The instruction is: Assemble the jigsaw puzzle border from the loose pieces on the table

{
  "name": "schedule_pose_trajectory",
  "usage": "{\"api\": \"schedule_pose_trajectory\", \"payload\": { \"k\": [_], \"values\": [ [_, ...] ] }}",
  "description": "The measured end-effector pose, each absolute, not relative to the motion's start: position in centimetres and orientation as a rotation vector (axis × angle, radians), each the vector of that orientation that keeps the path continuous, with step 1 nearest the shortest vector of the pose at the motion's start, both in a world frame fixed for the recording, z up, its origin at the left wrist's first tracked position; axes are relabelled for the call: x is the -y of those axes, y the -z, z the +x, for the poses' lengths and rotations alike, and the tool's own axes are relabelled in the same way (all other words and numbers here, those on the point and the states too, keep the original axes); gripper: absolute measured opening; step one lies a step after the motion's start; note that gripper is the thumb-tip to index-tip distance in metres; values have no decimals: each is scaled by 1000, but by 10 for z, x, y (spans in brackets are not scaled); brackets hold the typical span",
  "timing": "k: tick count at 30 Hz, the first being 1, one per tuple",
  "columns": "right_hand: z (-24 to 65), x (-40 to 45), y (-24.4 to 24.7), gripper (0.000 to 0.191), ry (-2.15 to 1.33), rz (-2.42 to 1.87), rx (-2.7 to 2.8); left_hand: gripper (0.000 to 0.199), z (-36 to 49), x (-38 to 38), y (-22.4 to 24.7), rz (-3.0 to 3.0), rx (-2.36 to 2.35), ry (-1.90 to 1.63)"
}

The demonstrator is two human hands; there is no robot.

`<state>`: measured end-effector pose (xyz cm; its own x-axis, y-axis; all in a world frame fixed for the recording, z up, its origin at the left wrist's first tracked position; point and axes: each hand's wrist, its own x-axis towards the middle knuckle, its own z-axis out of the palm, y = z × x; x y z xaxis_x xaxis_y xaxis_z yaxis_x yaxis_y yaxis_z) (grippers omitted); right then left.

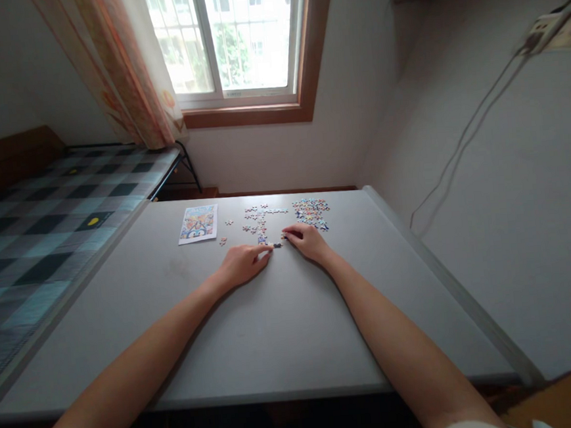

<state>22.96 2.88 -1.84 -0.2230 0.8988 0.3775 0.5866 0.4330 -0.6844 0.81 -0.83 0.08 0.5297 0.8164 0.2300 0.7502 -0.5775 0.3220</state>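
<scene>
A partly joined jigsaw puzzle (261,228) lies on the grey table, with a top row, a left column and a short bottom row. My left hand (244,263) rests at the lower left of it, index finger stretched out onto the bottom row and nothing visibly held. My right hand (308,240) pinches a small dark puzzle piece (284,236) between thumb and fingers, just right of that row's end. Behind the right hand spreads a cluster of loose puzzle pieces (310,207). A printed picture sheet (198,224) lies to the left.
Several stray pieces (229,222) lie between the sheet and the puzzle. The table (275,333) has a raised right edge beside the wall. A checked bed (91,196) stands left, a window (247,39) is ahead, and a cable (458,151) hangs on the right wall.
</scene>
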Motion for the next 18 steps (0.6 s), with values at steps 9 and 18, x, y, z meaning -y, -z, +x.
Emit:
{"api": "schedule_pose_trajectory", "payload": {
  "k": [9, 18],
  "values": [
    [223, -24, 17, 22, -479, -1258, 1940, 31, 8, 8, 0, 2587, -1334, -534],
    [222, -21, 16, 21, -465, -1255, 1964, 32, 8, 8, 0, 2583, -1349, -525]
  ]
}}
